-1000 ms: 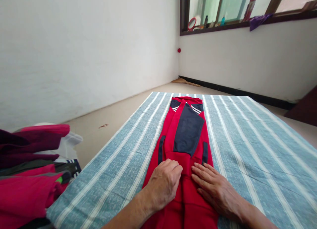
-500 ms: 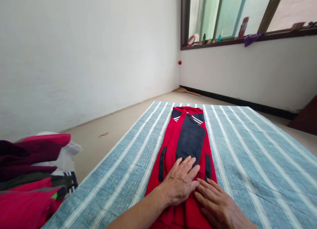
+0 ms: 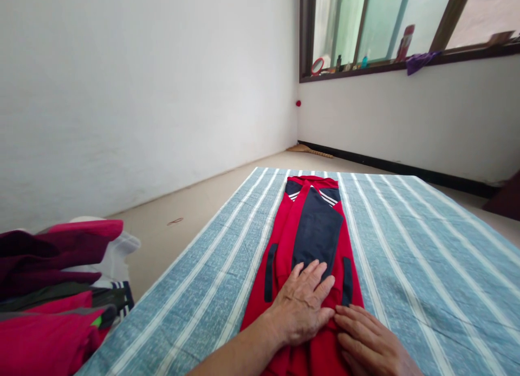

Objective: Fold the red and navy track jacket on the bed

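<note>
At the near edge, two bare hands rest on a red garment (image 3: 312, 240) laid lengthwise on a blue and white striped cloth (image 3: 426, 278). The left hand (image 3: 303, 305) lies flat and open, fingers spread, its fingertips reaching the near end of the garment's navy panel (image 3: 317, 232). The right hand (image 3: 368, 343) lies flat just beside it, fingers pointing left and almost touching the left hand; neither hand grips anything. A second ago the left hand was curled nearer the person and the hands sat a little apart; it has since slid forward and flattened, which reads as pressing the folded fabric smooth. At the near left sits a pile of folded clothes (image 3: 52, 289) in reds, maroon and white. The garment runs away down the middle of the cloth, its far end showing white stripes. Beyond lie a bare floor (image 3: 211, 194), white walls, and at far right a window sill (image 3: 406, 64) holding small bottles and a purple rag
</note>
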Tool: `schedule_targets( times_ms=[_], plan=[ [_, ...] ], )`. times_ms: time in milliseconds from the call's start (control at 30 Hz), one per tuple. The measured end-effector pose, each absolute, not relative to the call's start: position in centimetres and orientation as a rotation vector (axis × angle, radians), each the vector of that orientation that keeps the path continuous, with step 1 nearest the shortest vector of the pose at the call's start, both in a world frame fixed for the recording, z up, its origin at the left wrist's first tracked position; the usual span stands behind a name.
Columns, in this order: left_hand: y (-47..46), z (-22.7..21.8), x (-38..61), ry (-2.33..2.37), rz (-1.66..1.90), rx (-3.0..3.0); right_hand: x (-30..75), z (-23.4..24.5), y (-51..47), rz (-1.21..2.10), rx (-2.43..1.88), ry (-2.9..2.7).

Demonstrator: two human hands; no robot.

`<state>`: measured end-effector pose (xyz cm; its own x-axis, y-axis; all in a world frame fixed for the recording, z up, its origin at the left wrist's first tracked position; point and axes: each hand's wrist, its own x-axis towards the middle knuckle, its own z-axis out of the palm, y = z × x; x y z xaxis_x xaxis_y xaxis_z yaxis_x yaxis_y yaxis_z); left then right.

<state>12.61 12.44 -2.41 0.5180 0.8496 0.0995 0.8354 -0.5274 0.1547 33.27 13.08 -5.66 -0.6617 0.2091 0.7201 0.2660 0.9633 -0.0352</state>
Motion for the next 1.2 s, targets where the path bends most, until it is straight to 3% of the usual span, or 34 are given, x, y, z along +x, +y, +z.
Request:
schedule_targets(
  times_ms=[400, 700, 933, 1200],
  plan=[
    [12.6, -2.6, 12.4, 1.442, 0.229, 2.578, 33.4, -4.8, 13.2, -0.072, -0.259, -2.349],
    [13.0, -2.9, 12.4, 1.433, 0.238, 2.587, 34.4, -5.2, 12.2, 0.223, -0.454, -2.358],
    [13.0, -2.5, 12.6, 1.433, 0.235, 2.603, 34.7, -5.6, 12.8, 0.127, -0.592, -2.171],
    [13.1, -3.0, 12.4, 1.418, 0.250, 2.629, 33.8, -5.2, 12.6, 0.096, -0.567, -2.400]
  ],
)
